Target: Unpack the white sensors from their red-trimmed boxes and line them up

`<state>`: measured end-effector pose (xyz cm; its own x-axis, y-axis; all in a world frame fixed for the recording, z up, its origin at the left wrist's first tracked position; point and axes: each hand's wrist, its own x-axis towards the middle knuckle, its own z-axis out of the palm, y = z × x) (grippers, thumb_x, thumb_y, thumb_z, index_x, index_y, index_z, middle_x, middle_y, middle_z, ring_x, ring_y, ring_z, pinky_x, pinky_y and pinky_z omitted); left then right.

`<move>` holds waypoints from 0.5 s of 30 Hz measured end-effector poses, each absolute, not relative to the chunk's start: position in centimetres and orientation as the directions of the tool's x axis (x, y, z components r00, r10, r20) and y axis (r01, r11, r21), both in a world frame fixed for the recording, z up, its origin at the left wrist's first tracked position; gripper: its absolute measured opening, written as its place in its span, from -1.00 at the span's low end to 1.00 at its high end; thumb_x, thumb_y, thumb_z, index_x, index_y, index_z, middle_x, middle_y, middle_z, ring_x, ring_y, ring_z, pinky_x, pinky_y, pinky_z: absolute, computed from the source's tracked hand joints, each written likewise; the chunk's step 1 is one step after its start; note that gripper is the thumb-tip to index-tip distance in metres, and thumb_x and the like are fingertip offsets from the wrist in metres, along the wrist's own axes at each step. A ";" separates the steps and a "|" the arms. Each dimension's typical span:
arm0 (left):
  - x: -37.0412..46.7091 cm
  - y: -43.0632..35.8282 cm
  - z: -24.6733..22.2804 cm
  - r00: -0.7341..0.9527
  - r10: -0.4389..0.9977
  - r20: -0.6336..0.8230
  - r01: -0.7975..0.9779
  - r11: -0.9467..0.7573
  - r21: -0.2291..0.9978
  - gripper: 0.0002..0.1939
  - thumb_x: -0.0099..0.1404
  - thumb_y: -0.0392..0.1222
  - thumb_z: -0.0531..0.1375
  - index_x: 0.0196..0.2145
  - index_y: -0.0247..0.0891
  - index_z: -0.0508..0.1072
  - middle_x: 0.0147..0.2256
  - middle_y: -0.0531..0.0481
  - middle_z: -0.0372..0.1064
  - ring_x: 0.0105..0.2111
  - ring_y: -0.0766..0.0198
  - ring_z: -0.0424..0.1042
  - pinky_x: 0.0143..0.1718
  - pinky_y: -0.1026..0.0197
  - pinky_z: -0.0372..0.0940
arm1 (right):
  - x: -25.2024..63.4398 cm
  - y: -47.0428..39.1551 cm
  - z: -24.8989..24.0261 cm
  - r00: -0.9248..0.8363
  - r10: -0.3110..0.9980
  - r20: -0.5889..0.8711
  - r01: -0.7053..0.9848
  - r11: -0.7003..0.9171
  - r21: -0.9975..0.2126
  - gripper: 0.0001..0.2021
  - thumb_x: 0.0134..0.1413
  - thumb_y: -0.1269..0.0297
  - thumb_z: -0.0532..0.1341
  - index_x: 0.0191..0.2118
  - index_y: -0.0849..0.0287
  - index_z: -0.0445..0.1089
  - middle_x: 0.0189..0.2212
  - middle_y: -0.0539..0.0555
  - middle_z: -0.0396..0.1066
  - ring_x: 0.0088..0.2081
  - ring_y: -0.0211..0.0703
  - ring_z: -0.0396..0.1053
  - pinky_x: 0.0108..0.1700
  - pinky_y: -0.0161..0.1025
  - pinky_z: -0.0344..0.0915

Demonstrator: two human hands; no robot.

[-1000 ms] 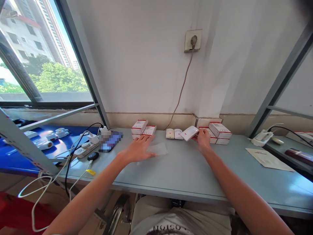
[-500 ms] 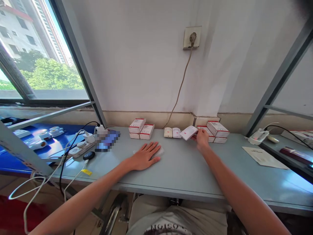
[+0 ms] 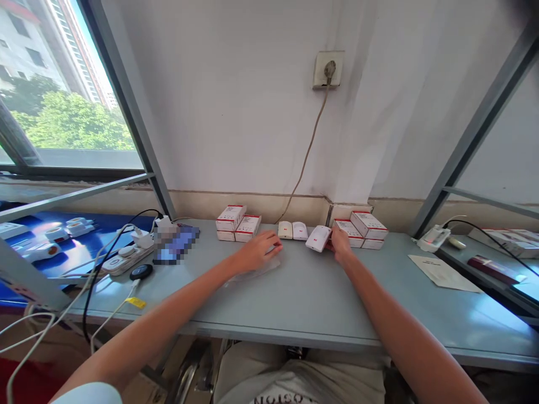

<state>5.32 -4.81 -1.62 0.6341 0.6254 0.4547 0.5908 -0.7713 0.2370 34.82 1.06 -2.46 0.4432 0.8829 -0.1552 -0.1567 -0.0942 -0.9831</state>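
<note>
My right hand (image 3: 341, 244) grips the right edge of a flat white device (image 3: 318, 238) with a small red logo; it is tilted, its logo side facing me. My left hand (image 3: 256, 251) is loosely bent, fingers pointing right and the thumb apart from them. Just below that hand lies a crumpled clear plastic bag (image 3: 252, 273). Beyond, side by side on the desk, are a cream device (image 3: 285, 230) and a second white device (image 3: 300, 230), both with small red logos. Right beside my right hand stands a stack of white-and-red boxes (image 3: 369, 225).
Another stack of white-and-red boxes (image 3: 238, 224) stands at the back left. A power strip (image 3: 128, 259), a black round puck (image 3: 141, 272) and cables crowd the left side. A paper sheet (image 3: 442, 273) lies at right. Grey metal posts (image 3: 467, 129) rise at both ends.
My left hand has lifted from lying flat on the plastic bag, its fingers now bent. My right hand has brought the white device slightly nearer and turned it more upright. The view has shifted slightly.
</note>
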 end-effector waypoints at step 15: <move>5.7 -5.1 -4.0 0.642 0.616 0.456 0.592 -0.777 0.216 -0.73 0.60 -0.03 0.08 -0.21 -0.19 0.44 -0.15 -0.09 0.48 -0.10 0.09 0.40 -0.02 0.06 0.31 | 35.1 1.6 -3.4 0.438 0.892 -0.112 -0.027 -0.112 -0.993 -0.88 0.24 0.33 0.12 -0.35 0.08 0.30 -0.53 -0.07 0.30 -0.49 -0.21 0.29 -0.51 -0.32 0.21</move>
